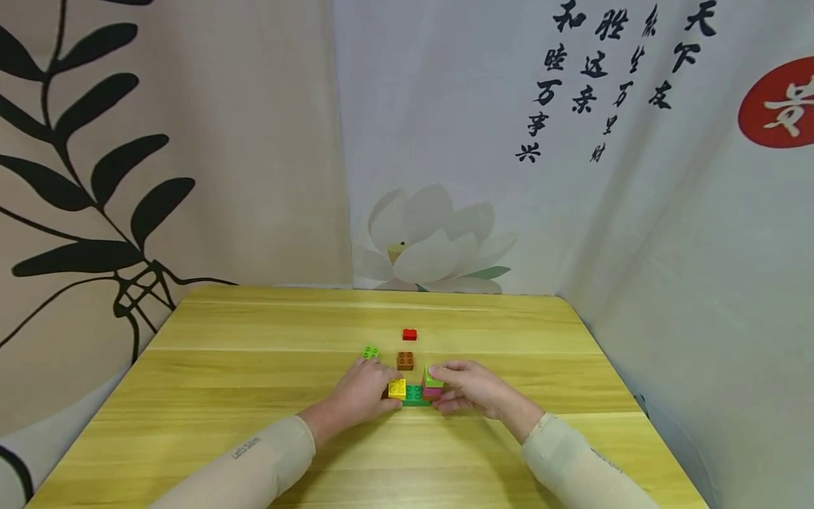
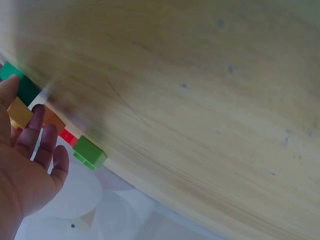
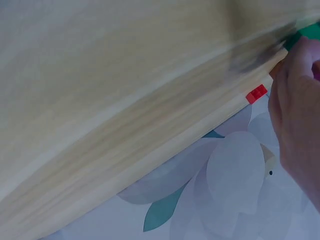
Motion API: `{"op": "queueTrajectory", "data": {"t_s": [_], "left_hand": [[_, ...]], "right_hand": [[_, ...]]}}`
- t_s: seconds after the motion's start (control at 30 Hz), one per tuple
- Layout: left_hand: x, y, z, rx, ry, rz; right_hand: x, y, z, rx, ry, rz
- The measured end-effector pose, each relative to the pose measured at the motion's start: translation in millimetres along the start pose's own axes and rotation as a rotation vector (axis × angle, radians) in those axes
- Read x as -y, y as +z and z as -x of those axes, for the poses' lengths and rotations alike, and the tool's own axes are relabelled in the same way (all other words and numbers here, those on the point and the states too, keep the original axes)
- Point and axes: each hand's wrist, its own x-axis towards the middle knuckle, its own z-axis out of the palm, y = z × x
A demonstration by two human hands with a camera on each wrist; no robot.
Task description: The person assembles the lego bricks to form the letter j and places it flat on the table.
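Note:
A long green toy building brick [image 1: 413, 396] lies on the table in the head view. At its left end sits a yellow brick [image 1: 397, 389], and at its right end a magenta brick [image 1: 432, 393] carries a lime green brick [image 1: 434, 379]. My left hand [image 1: 364, 391] holds the left end, thumb in front and index finger behind the yellow brick. My right hand [image 1: 472, 390] pinches the lime green brick with its thumb on the near face; other fingers lie along the stack's right side. In the right wrist view, the hand hides most of the stack.
Beyond the hands stand a brown brick [image 1: 405, 361] and, farther back, a red brick [image 1: 410, 334]. Another lime green brick [image 1: 371, 351] stands just past the left hand's fingers. The wooden table [image 1: 286, 318] ends at a printed curtain [image 1: 273, 141].

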Motion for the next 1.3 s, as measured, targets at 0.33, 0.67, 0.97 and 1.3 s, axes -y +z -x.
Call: {"op": "queueTrajectory", "data": {"t_s": [0.33, 0.67, 0.97, 1.3], "left_hand": [[-0.1, 0.7, -1.9, -0.020, 0.013, 0.006], [4.1, 4.4, 0.8, -0.022, 0.014, 0.004], [2.1, 5.4, -1.8, -0.019, 0.025, 0.002], [4.7, -2.5, 1.1, 0.001, -0.005, 0.049]], "right_hand": [[-6, 8, -0.5, -0.053, -0.027, -0.055], [-5, 7, -4.5, -0.010, 0.006, -0.082], [-10, 3, -4.1, -0.040, 0.006, -0.069], [-13, -2, -4.6, -0.006, -0.003, -0.055]]}}
